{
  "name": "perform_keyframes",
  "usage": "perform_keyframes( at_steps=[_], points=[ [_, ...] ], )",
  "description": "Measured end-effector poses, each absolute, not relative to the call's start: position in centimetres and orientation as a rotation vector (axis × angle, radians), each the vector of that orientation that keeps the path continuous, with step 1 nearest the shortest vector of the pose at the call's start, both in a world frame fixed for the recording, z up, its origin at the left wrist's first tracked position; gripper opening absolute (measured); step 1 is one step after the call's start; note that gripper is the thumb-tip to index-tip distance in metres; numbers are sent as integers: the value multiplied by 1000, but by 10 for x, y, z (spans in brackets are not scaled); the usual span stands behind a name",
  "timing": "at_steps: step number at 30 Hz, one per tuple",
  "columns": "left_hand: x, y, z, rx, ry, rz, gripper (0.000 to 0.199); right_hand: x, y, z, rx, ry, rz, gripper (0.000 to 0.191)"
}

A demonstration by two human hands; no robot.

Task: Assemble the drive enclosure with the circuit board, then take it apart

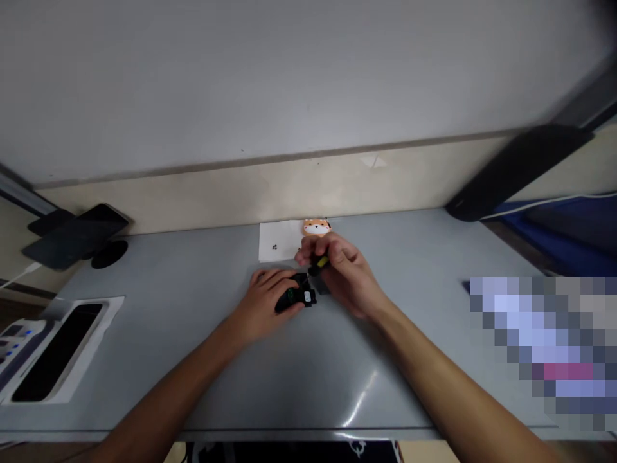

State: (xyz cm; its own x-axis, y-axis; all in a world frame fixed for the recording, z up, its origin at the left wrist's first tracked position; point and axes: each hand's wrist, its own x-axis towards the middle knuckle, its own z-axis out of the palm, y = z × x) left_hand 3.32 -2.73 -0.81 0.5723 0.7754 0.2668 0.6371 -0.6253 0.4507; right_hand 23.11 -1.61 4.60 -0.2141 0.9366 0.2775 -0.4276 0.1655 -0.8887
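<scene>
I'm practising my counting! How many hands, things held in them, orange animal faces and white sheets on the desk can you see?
Hands: 2 (left hand, right hand)
Things held: 2 (black device, yellow-and-black tool)
Orange animal face: 1
White sheets: 2 (back sheet, left sheet)
Total: 7

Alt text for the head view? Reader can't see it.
A person's left hand grips a small black device on a gray desk while the right hand holds a black-and-yellow tool near it. Beyond them, a white sheet bears tiny dark pieces; an orange animal-face item sits toward its right.
</scene>
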Motion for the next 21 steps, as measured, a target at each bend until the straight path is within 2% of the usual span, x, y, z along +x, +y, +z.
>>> perform_keyframes(
  at_steps=[8,10,14,21],
  points=[
    [34,-27,-6,2462,1162,613,21,224,-13,40,-643,-1148,1359,47],
    [34,-27,-6,2471,1157,614,20,222,-14,43,-633,-1101,1397,44],
    [33,-27,-7,2494,1150,635,19,224,-15,47,-634,-1104,1388,25],
    [33,-27,-7,2484,1167,602,19,227,-11,42,-680,-1112,1293,32]
  ],
)
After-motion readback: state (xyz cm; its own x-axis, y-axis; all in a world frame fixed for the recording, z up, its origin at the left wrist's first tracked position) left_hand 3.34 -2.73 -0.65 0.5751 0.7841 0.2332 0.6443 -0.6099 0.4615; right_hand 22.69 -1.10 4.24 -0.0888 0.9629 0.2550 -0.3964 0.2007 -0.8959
